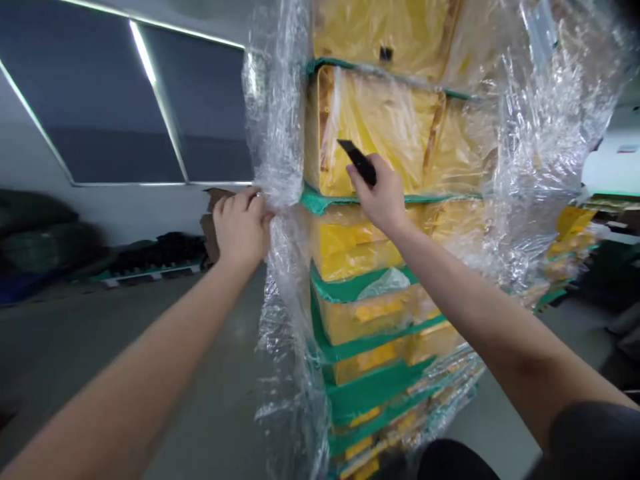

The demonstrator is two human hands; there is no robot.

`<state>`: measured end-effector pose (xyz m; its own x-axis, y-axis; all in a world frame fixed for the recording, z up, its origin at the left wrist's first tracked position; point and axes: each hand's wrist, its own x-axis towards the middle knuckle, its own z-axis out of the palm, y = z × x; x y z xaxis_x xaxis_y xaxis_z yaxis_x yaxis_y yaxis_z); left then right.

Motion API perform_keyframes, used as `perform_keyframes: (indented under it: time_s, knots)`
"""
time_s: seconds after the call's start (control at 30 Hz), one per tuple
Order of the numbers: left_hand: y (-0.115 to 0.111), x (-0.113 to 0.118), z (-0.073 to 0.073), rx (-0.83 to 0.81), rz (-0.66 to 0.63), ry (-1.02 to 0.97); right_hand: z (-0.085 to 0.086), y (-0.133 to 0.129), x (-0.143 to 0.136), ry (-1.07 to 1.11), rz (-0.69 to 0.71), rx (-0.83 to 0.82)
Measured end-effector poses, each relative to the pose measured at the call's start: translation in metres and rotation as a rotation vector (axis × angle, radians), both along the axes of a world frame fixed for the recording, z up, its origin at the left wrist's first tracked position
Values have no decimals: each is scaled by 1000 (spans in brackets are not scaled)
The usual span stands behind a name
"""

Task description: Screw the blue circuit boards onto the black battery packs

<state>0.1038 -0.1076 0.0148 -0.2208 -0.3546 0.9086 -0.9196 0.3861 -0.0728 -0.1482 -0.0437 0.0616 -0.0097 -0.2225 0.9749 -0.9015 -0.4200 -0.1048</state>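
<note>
Film (283, 133), edge in left hand (243, 227), knife (359, 161) in right hand (385, 197), open floor (217, 380) alongside

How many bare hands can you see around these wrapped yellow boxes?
2. The left hand grips the clear plastic wrap at the stack's left edge; the right hand holds a black knife before the yellow boxes. Any behind the stack would be hidden.

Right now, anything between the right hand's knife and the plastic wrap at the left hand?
Nothing visible crosses the gap from knife to plastic wrap. The left hand grips the wrap lower than the knife; yellow boxes sit behind.
</note>
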Motion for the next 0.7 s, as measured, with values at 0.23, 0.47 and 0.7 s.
perform_keyframes:
  time_s: [0.23, 0.47, 0.7]
  knots:
    - [91, -55, -182, 82, -118, 277, -90, 88, -18, -208, 70, 113]
    - [66, -38, -273, 894, -26, 220, -190, 112, -8, -408, 258, 465]
    - [55, -11, -283, 926, -20, 196, -230, 163, -58, -504, 99, 613]
